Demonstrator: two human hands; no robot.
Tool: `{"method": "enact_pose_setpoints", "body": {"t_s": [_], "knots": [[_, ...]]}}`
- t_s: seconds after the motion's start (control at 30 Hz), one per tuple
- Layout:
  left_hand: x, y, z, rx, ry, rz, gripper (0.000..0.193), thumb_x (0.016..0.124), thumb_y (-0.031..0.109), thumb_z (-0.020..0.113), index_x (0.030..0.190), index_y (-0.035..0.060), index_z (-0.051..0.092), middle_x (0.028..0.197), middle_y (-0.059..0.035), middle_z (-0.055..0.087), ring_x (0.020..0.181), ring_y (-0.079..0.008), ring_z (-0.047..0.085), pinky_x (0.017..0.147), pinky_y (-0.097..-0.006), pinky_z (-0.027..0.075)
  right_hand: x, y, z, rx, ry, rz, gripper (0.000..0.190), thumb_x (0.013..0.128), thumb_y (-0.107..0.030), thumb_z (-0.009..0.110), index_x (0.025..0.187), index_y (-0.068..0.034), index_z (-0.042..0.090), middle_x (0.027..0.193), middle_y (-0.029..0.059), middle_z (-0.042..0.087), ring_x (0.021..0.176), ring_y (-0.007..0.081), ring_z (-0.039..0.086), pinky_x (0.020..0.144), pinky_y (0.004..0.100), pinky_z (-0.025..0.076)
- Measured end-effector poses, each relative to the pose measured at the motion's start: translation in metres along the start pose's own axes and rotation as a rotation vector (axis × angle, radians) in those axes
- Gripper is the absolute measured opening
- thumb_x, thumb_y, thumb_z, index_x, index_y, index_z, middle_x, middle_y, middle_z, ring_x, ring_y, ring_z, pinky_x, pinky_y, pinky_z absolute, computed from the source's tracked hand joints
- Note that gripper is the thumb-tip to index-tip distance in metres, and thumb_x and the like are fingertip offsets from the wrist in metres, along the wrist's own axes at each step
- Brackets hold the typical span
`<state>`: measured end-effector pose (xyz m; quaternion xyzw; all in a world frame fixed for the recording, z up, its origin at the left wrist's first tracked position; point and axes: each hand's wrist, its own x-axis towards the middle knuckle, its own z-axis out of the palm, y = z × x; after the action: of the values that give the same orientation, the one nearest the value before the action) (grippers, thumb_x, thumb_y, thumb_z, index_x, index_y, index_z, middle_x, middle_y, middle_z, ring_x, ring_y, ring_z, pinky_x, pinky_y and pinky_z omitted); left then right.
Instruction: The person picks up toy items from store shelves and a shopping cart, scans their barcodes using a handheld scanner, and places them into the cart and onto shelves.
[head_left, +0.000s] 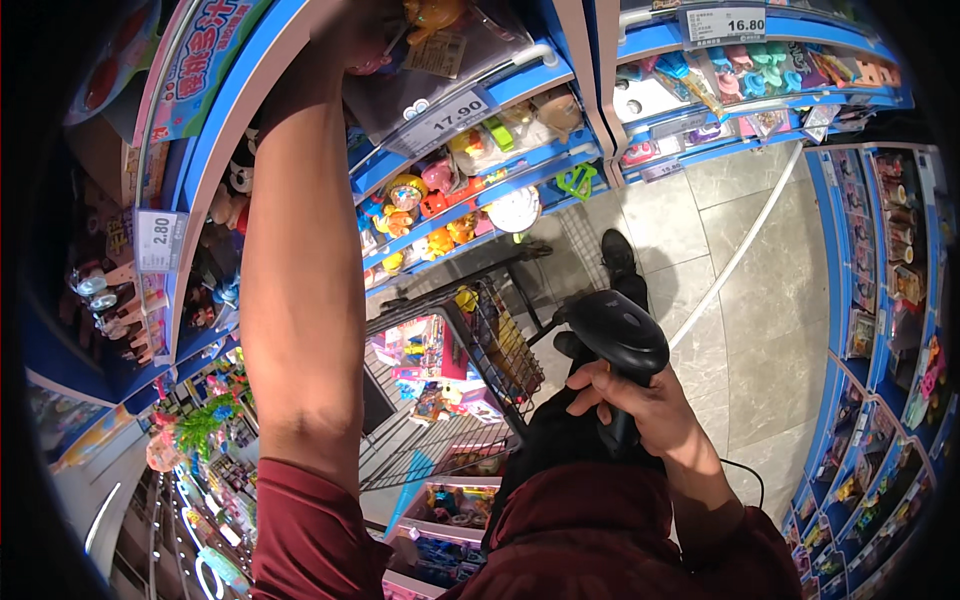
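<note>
My right hand (637, 405) grips the handle of a black handheld barcode scanner (619, 326), held in front of my body with its head tilted up. My left arm reaches up to the shelf. At its end my left hand (341, 34) is dark, blurred and partly cut off by the top edge. It is near a brown toy (435, 19) with a printed tag (436, 54), but its grasp is unclear. Below these runs a blue shelf edge with a price label (439, 122).
A wire shopping cart (517, 375) holding boxed toys (431, 349) stands between me and the shelves. Small toys (442, 176) fill the lower shelves. More shelving (855, 247) lines the right side. A long white strip (739, 255) crosses the tiled floor (780, 300).
</note>
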<state>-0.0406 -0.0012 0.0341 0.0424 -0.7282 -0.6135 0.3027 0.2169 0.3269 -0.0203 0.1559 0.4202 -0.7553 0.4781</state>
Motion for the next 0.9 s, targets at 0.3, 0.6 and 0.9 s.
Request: {"method": "enact_pose_setpoints", "body": {"t_s": [0.3,0.6,0.9], "knots": [[-0.004,-0.001,-0.028,0.394,-0.082,0.081,0.029,0.100,0.020,0.059,0.126,0.0093,0.058,0.116,-0.0175,0.065,0.096,-0.0313,0.067,0.071,-0.0415,0.056,-0.005,0.001,-0.014,-0.047,0.034,-0.031,0.023,0.099,-0.017,0.062,0.117,-0.002,0.064,0.104,0.0133,0.072,0.083,0.0234,0.074,0.060,0.0286,0.049],[-0.016,0.005,-0.061,0.760,-0.165,0.159,0.031,0.099,0.021,0.059,0.129,0.0123,0.060,0.119,-0.0190,0.064,0.100,-0.0354,0.065,0.075,-0.0450,0.054,-0.005,-0.001,-0.015,-0.061,0.043,0.004,0.022,0.099,-0.019,0.062,0.113,-0.002,0.066,0.104,0.0131,0.072,0.084,0.0231,0.074,0.062,0.0286,0.049],[-0.038,0.015,-0.069,1.073,-0.274,0.259,0.034,0.098,0.022,0.059,0.131,0.0154,0.061,0.121,-0.0205,0.064,0.104,-0.0395,0.063,0.080,-0.0486,0.052,-0.003,0.002,-0.015,-0.008,0.066,0.011,0.024,0.097,-0.011,0.066,0.119,-0.002,0.063,0.100,0.0090,0.071,0.082,0.0195,0.073,0.059,0.0270,0.048]]}}
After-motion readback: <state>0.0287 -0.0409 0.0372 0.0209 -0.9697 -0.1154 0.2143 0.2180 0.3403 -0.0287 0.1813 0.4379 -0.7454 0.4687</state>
